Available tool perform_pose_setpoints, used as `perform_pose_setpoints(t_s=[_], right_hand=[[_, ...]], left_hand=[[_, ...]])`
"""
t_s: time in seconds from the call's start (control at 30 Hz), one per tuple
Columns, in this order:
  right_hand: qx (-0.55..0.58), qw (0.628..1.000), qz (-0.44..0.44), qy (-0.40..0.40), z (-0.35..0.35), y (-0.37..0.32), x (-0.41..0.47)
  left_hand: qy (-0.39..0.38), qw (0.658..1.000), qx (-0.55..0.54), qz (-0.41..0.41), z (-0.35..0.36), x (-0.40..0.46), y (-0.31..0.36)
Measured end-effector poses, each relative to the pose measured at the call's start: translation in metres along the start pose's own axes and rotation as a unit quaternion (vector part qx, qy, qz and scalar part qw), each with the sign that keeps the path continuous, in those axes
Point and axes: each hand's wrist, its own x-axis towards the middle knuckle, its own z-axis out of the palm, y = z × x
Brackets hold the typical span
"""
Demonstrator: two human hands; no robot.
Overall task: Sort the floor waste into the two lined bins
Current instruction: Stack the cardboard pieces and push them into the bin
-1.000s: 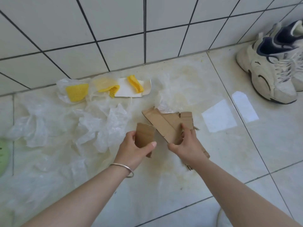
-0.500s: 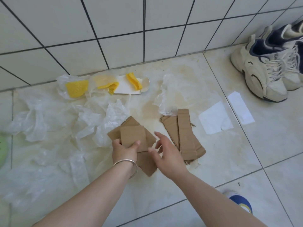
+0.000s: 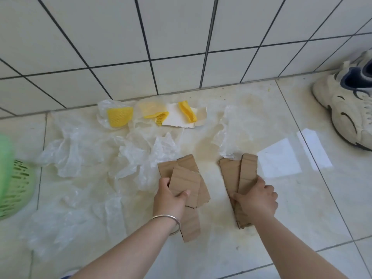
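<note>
Cardboard, L stack: brown corrugated strips, several overlapped & fanned, lying low on the floor at frame centre; one long strip runs back under the wrist.
L hand: grip pinching the stack — thumb across the top sheet, fingers curled round the left edge. Silver bangle on the wrist.
Cardboard, R stack: two or three long brown strips side by side, just right of the L stack, a bare gap of floor between them; near ends hidden under the hand.
R hand: grip curled over the near half of the R stack, thumb on the left strip, fingers wrapped over the right edge. Can't tell if the stack is lifted or flat.
Plastic film: clear crumpled sheets, spread over most of the left floor, touching the L stack's far-left edge; another clear piece just beyond the R stack.
Yellow foam net: by the wall base, under clear film; 2nd piece & 3rd to its right, the 3rd on a white card.
White paper: flat, just right of the R stack; narrower slip beside it.
Green basket: slotted plastic, at left frame edge, part cut off, blurred. Liner not visible.
Sneaker: white w/ navy, far right by the wall, well apart from the waste.
Wall: white tiles, dark grout.
</note>
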Motion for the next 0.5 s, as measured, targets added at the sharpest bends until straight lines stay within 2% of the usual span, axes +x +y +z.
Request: perform_pose_setpoints(t_s=[0.13,0.27,0.5], right_hand=[[0.038,0.998,0.039,-0.04,-0.002,0.001,0.003],[0.15,0.984,0.035,-0.087,-0.009,0.003,-0.001],[0.293,0.955,0.035,-0.038,-0.019,-0.002,-0.031]], left_hand=[[0.002,1.0,-0.004,-0.006,-0.004,0.003,0.001],[0.0,1.0,-0.008,0.003,-0.007,0.002,0.004],[0.013,1.0,-0.019,0.008,-0.016,-0.002,0.005]])
